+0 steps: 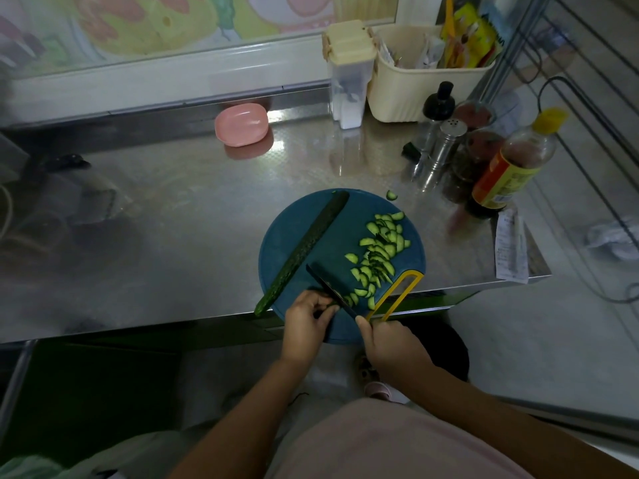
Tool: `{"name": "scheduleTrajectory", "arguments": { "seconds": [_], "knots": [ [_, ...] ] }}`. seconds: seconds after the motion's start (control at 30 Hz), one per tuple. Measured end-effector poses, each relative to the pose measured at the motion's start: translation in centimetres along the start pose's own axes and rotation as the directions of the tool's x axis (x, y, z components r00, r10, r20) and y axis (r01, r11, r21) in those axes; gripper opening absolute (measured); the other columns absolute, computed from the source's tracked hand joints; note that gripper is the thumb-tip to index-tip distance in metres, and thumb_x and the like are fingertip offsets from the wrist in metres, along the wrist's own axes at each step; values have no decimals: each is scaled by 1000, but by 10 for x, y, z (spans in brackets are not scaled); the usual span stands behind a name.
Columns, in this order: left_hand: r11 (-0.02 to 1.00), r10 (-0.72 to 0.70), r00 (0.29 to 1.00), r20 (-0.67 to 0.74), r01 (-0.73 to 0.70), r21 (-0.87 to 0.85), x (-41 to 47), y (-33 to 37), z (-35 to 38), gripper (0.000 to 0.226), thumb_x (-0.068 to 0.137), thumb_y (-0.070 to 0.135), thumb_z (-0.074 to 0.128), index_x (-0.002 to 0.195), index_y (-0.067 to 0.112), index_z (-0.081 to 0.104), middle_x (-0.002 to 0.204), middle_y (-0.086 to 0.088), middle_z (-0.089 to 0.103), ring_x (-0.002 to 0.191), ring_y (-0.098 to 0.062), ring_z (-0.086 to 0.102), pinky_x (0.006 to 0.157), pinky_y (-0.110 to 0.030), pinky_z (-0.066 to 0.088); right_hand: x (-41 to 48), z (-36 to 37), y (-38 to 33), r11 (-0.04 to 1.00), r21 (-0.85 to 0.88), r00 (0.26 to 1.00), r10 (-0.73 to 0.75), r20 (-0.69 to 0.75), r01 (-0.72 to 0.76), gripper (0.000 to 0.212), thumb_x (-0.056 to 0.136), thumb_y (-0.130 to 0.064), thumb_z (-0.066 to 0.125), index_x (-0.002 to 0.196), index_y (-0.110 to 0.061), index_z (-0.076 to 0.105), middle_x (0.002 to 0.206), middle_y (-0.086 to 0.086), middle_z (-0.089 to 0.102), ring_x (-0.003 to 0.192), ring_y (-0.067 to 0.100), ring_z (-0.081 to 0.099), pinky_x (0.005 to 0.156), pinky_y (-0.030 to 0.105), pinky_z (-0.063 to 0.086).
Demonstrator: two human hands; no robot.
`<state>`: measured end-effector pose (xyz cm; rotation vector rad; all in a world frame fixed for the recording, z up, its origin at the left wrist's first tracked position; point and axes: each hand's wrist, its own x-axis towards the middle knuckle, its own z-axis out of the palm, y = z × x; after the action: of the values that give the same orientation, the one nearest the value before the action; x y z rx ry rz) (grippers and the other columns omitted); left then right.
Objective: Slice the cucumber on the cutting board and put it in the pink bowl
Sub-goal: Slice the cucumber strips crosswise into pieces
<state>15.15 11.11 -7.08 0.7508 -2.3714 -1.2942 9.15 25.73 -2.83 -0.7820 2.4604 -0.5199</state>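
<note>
A round blue cutting board point(297, 223) with a yellow handle sits at the counter's front edge. One long cucumber half point(304, 248) lies diagonally on its left side. Several half-moon slices point(377, 254) are heaped on the right. My right hand point(390, 344) grips the handle of a dark knife point(328, 288), whose blade rests on the board. My left hand point(306, 319) pinches the short remaining cucumber end point(333, 307) right against the blade. The pink bowl point(241, 124) stands far back on the counter, apart from the board.
One stray slice point(391, 195) lies just past the board's far rim. Sauce bottles and shakers point(484, 160) crowd the right side, with a cream basket point(425, 84) and a lidded container point(349, 74) behind. A paper slip point(510, 247) lies near the right edge.
</note>
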Motion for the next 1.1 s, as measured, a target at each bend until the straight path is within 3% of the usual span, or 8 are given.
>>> {"name": "scheduleTrajectory", "arguments": {
  "seconds": [0.1, 0.17, 0.3, 0.43, 0.6, 0.8, 0.93, 1.1],
  "knots": [
    [1000, 10, 1000, 1, -10, 8, 0, -1, 0, 8, 75, 0, 74, 81, 2, 68, 80, 11, 55, 78, 10, 58, 70, -3, 44, 1, 1, 2, 1000, 20, 999, -22, 37, 21, 67, 79, -70, -11, 60, -22, 31, 59, -3, 38, 69, 31, 57, 59, 30, 34],
    [1000, 15, 1000, 10, -15, -1, 0, -2, -2, 10, 75, 0, 75, 83, 1, 70, 82, 8, 57, 80, 10, 59, 72, -4, 45, 3, 0, 8, 998, 59, 998, 15, 65, -19, 69, 64, -69, -19, 62, -19, 29, 61, -3, 38, 67, 25, 48, 66, 31, 38],
    [1000, 8, 1000, 23, -7, -21, 1, -4, -4, 12, 75, -1, 74, 85, 4, 70, 86, 8, 59, 83, 6, 60, 75, -7, 47, 4, 0, 12, 992, 124, 999, -36, 22, 33, 81, 77, -70, -12, 73, -14, 45, 61, -3, 41, 61, 18, 50, 62, 33, 36],
    [999, -18, 1000, 17, 19, -31, 2, -4, -3, 11, 74, 1, 76, 80, 6, 69, 82, 5, 59, 79, 1, 61, 72, -9, 48, 2, 0, 11, 987, 144, 997, -76, 23, 72, 65, 93, -53, 10, 79, -10, 57, 59, -5, 42, 72, 23, 60, 60, 30, 30],
    [1000, -6, 1000, 6, 6, -14, 2, -3, -2, 10, 72, -1, 76, 78, 1, 68, 79, 9, 57, 75, 7, 59, 68, -5, 44, -1, -5, 9, 981, 190, 999, -47, 13, 44, 50, 101, -35, 32, 54, -17, 37, 55, 3, 45, 68, 34, 59, 62, 40, 40],
    [1000, 12, 1000, -13, -11, 18, -1, -2, -1, 9, 72, 0, 76, 75, 2, 67, 77, 12, 54, 76, 8, 57, 67, -3, 41, -1, -6, 7, 984, 177, 997, -46, 55, 36, 49, 102, -34, 31, 56, -20, 35, 55, 1, 41, 71, 36, 59, 64, 43, 43],
    [1000, 17, 1000, -25, -16, 27, -1, -1, -2, 9, 73, 1, 76, 73, 3, 67, 77, 13, 55, 77, 8, 57, 68, -3, 41, 2, 0, 8, 990, 126, 996, -62, 57, 55, 61, 96, -56, 11, 62, -17, 42, 58, 0, 43, 64, 29, 55, 57, 37, 35],
    [1000, 2, 1000, -10, -2, 8, -1, -1, -4, 8, 73, 2, 77, 78, 3, 70, 79, 13, 56, 76, 8, 59, 69, -5, 44, 4, 5, 12, 990, 139, 1000, -15, 17, 13, 53, 100, -42, 27, 62, -13, 49, 69, 13, 59, 72, 33, 61, 61, 38, 43]
  ]
}}
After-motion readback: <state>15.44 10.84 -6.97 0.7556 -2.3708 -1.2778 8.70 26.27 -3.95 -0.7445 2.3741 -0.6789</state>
